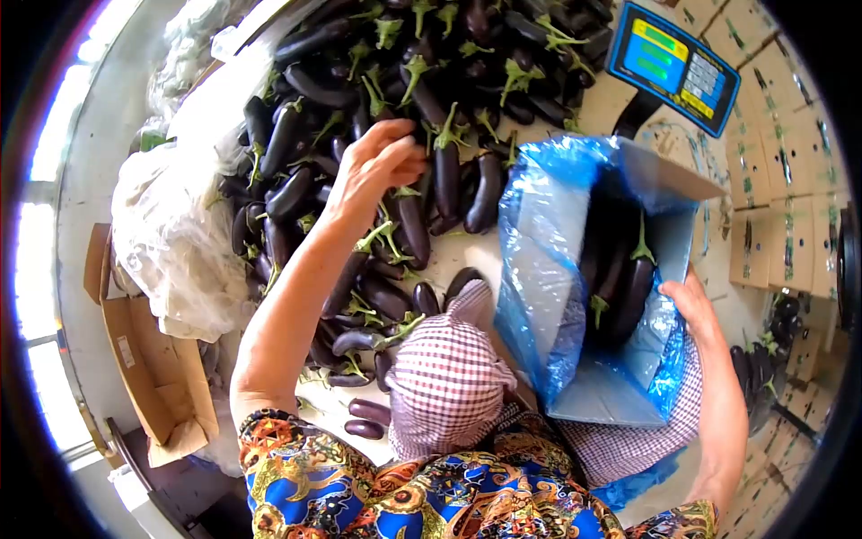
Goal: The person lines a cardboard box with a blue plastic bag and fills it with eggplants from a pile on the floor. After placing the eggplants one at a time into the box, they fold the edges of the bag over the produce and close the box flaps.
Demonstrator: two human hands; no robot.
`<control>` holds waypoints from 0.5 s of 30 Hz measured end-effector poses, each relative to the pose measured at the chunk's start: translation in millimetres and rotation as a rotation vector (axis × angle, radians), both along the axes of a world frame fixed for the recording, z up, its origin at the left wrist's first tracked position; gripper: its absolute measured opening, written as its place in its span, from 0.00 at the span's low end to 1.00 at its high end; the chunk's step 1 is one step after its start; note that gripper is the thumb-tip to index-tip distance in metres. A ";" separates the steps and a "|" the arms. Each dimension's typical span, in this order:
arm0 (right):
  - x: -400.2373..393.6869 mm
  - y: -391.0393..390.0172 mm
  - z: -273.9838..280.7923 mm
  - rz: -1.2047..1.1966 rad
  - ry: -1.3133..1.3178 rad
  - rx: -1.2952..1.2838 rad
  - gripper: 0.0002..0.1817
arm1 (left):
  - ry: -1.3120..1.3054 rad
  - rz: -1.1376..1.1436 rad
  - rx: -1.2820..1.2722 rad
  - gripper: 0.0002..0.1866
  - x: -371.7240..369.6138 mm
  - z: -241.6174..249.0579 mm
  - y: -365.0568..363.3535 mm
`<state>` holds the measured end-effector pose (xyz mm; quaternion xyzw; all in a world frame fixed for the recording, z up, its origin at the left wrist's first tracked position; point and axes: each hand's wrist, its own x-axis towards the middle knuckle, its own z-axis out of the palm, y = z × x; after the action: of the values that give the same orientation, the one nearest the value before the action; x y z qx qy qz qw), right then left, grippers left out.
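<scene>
My left hand [382,163] is over a large pile of dark purple eggplants [411,229], its fingers bent and slightly apart. No eggplant shows clearly in its grasp, though the underside of the fingers is hidden. With my right hand [690,301] I grip the right side of an open box [628,400] lined with blue plastic film [525,269]. Several eggplants [634,296] lie inside the box, green stems showing. The box is tilted, its opening facing up.
Behind the box stands a scale display [673,65]. Stacked cartons [777,171] line the right side. Clear plastic film [180,242] and an open cardboard box [157,368] are at left. A checkered cap [449,382] shows below the pile; loose eggplants [366,420] lie beside it.
</scene>
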<state>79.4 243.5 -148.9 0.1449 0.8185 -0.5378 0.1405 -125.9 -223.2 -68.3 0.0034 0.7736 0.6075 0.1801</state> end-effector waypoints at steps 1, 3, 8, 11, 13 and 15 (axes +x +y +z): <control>0.8 -1.1 1.6 -0.036 -0.050 -0.006 0.48 | -0.055 0.126 -0.038 0.23 -2.8 -27.3 -27.5; -1.5 -9.9 17.1 -0.071 -0.127 0.077 0.46 | -0.170 0.239 -0.031 0.23 -4.9 -78.2 -56.2; 0.2 -28.2 28.2 -0.190 -0.053 0.760 0.51 | -0.068 0.302 -0.140 0.37 -66.4 -161.4 -20.6; -3.1 -63.1 69.9 -0.232 0.093 0.820 0.44 | 0.129 0.376 -0.385 0.45 -124.3 -186.9 16.6; -6.3 -84.4 91.9 -0.238 0.160 0.777 0.37 | 0.041 0.391 -0.383 0.43 -156.3 -201.6 31.6; -8.7 -94.8 105.0 -0.224 0.213 0.715 0.31 | 0.085 0.563 -0.253 0.36 -164.4 -220.2 39.3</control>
<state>70.7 148.7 -43.8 0.2168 0.9434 -0.2425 -0.0643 -290.3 -183.9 -288.5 -0.2081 0.8204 0.5317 -0.0287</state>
